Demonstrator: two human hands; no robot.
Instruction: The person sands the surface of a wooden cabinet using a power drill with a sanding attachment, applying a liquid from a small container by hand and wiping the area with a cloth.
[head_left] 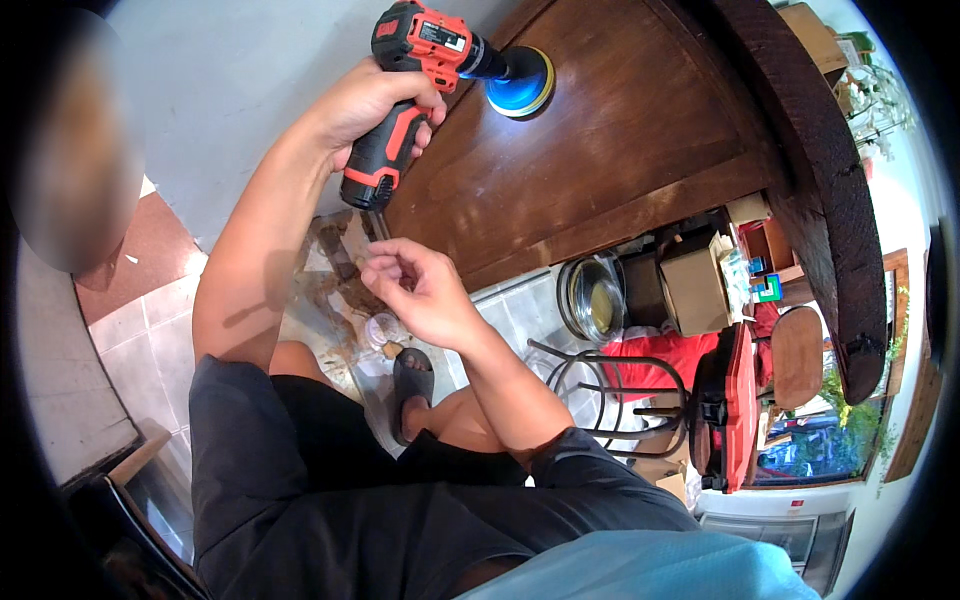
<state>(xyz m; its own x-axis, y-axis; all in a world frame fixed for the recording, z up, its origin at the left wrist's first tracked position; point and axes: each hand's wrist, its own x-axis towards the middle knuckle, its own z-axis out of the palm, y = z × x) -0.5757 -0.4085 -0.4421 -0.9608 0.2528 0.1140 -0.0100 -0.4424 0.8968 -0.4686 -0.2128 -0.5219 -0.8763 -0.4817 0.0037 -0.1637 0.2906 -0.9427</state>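
My left hand (pixel 395 105) is wrapped round the grip of a red and black cordless drill (pixel 420 45). From its chuck sticks a round blue backing pad (pixel 522 85) with a yellowish rim, and the disc's face rests against or very near a dark brown wooden panel (pixel 600 130). A bluish-white light shines on the wood beside the disc. Lower down, away from the panel, my right hand (pixel 425 290) has its fingers curled and thumb drawn to the fingertips; whether anything small is pinched there is hidden.
A thick dark wooden edge (pixel 815 170) curves along the right. Below the panel are coiled rings (pixel 592 298), a cardboard box (pixel 697 285), a metal-legged stool (pixel 610 400) and a red and black case (pixel 735 410). Debris and a small round container (pixel 381 330) lie near my sandalled foot (pixel 412 385).
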